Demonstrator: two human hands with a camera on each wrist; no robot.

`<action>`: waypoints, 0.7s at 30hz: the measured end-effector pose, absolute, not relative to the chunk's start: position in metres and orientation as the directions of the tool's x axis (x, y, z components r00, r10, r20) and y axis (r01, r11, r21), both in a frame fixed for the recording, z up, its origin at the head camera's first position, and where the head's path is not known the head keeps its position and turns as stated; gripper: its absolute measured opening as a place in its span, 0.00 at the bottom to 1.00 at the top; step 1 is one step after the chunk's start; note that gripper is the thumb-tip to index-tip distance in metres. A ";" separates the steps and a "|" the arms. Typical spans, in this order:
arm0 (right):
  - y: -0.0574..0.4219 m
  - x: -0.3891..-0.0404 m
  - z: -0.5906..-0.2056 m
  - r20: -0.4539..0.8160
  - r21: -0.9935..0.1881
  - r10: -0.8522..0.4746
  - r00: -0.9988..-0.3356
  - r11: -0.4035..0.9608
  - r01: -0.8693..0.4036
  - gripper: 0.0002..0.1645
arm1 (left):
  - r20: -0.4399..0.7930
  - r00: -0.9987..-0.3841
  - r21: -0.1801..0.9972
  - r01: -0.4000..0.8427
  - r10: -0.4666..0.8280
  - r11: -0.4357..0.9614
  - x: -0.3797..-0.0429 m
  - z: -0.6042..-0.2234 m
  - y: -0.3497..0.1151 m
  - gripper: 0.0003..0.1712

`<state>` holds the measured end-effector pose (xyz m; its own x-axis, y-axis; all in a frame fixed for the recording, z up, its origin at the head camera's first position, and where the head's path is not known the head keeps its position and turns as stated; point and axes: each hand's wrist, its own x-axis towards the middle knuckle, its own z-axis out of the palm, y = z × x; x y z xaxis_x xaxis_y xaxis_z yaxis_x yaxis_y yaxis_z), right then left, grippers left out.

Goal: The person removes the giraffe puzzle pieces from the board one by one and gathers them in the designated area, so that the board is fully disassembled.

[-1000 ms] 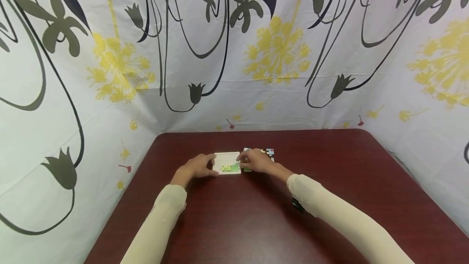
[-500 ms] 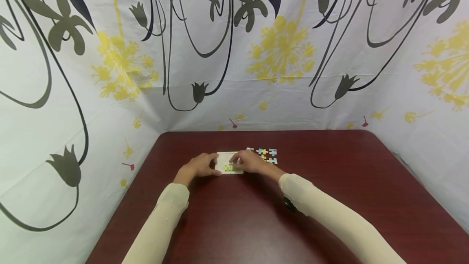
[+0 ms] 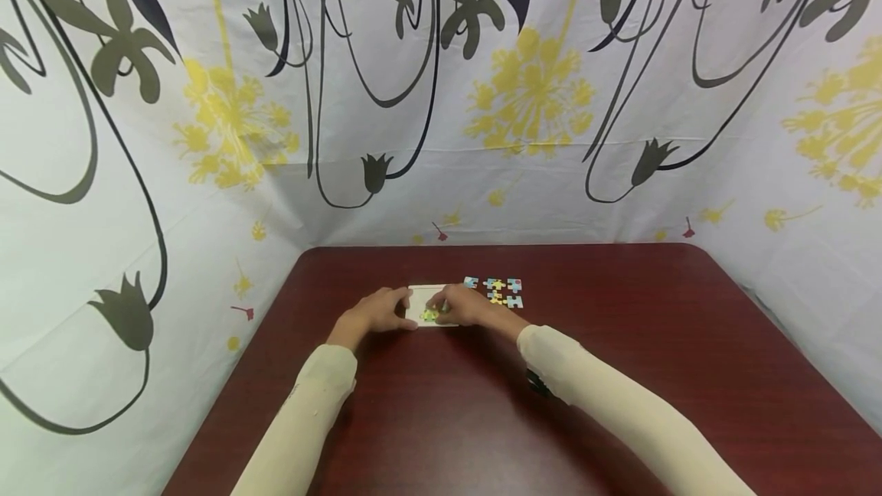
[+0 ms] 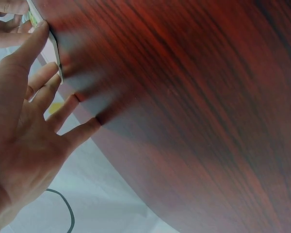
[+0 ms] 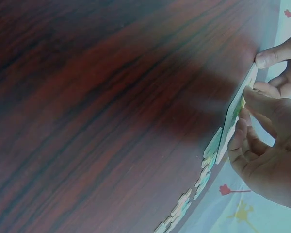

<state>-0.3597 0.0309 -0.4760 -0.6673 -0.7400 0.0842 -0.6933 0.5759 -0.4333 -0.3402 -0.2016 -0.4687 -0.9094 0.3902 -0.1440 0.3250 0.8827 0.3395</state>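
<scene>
A small white puzzle tray (image 3: pixel 419 300) lies on the table, with yellow-green puzzle pieces (image 3: pixel 429 315) along its near side. My left hand (image 3: pixel 375 311) holds the tray's left end, thumb at the near edge and forefinger further back. In the left wrist view, the outer fingers of that left hand (image 4: pixel 34 116) are spread, their tips down by the tabletop. Over the tray's right half, my right hand (image 3: pixel 465 305) pinches a green puzzle piece low against the tray. In the right wrist view its thumb and fingertips meet at the green piece (image 5: pixel 239 108), mostly hidden by them.
Several loose blue, white and yellow puzzle pieces (image 3: pixel 496 285) lie just right of the tray, some behind the right hand. The dark red table (image 3: pixel 441 419) ends a little beyond them at a patterned cloth (image 3: pixel 413 121) that also hangs along both sides.
My right hand has moved left from beside the loose pieces onto the tray, bringing the green puzzle piece. More loose pieces show now. My left hand stays at the tray's left end.
</scene>
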 end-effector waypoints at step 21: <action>0.030 -0.354 -0.482 0.171 -0.441 -0.709 -0.685 0.566 -0.696 0.19 | -0.143 -0.911 0.352 0.318 0.387 0.880 -0.339 -0.468 -0.201 0.27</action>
<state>-0.3542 0.0295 -0.4825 -0.6846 -0.7085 0.1711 -0.6962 0.5662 -0.4412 -0.3393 -0.2006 -0.4682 -0.9110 0.3867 -0.1435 0.3183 0.8804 0.3516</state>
